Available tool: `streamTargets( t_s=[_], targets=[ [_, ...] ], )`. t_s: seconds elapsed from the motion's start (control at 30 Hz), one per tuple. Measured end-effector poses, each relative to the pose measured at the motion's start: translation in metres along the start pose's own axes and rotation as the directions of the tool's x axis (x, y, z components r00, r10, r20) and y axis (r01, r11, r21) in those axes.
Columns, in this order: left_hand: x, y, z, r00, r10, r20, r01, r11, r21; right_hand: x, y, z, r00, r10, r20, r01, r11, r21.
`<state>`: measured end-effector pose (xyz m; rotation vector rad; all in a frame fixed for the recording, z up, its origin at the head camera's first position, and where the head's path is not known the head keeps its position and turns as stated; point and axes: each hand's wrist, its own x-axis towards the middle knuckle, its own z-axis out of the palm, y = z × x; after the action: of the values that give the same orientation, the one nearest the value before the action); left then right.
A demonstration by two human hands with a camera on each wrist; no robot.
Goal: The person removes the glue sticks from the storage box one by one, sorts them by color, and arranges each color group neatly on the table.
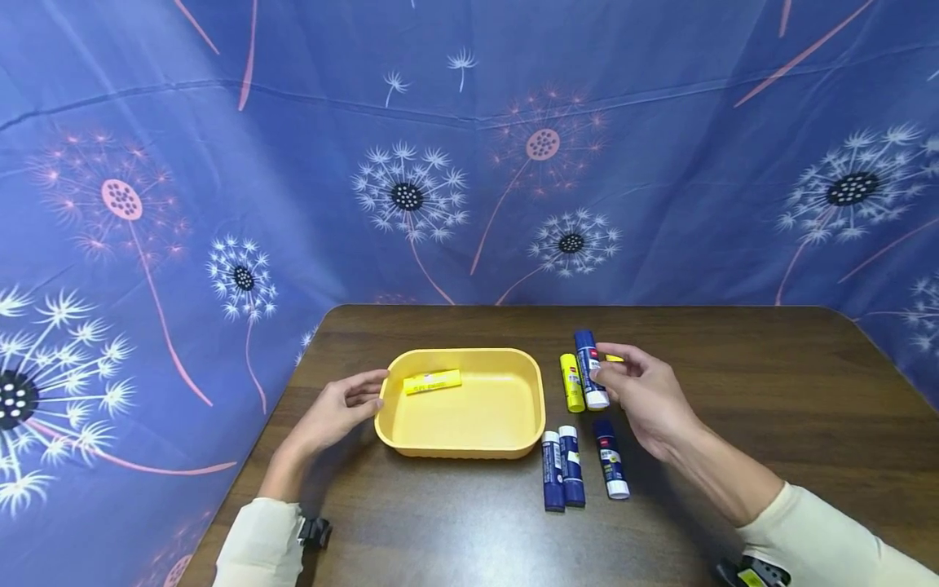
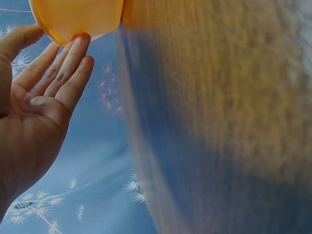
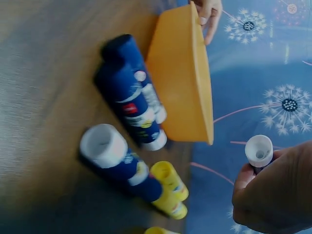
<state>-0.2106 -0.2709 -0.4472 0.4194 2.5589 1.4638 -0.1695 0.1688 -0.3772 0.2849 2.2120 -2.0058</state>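
My right hand (image 1: 653, 395) pinches a blue glue stick (image 1: 589, 367) between thumb and fingers, white end downward, above the table. In the right wrist view, the white end of this glue stick (image 3: 258, 150) faces the camera. With fingers fairly straight, my left hand (image 1: 336, 416) touches the left end of a yellow tray (image 1: 469, 450); the left wrist view shows the fingertips against the tray (image 2: 80, 17). Inside the tray lies a yellow glue stick (image 1: 433, 381). Another yellow glue stick (image 1: 572, 383) is beside the held one.
Right of the tray's front corner, two blue glue sticks (image 1: 553, 473) lie side by side. A third blue glue stick (image 1: 611, 461) is further right. Part of a yellow item (image 1: 614, 359) shows behind my right hand. A blue dandelion-print cloth (image 1: 469, 204) hangs behind the brown table (image 1: 807, 391).
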Motion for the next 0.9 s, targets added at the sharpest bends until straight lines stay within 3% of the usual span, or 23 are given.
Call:
streamTargets(
  t_s=[0.53, 0.9],
  targets=[
    [0.000, 0.001, 0.000, 1.000, 0.008, -0.003, -0.008, 1.000, 0.018, -0.034, 0.057, -0.030, 0.988, 0.136, -0.078, -0.147, 0.976, -0.158],
    [0.000, 0.001, 0.002, 1.000, 0.003, -0.007, -0.003, 1.000, 0.010, -0.043, 0.088, -0.045, 0.980, 0.167, -0.106, -0.188, 0.955, -0.231]
  ],
)
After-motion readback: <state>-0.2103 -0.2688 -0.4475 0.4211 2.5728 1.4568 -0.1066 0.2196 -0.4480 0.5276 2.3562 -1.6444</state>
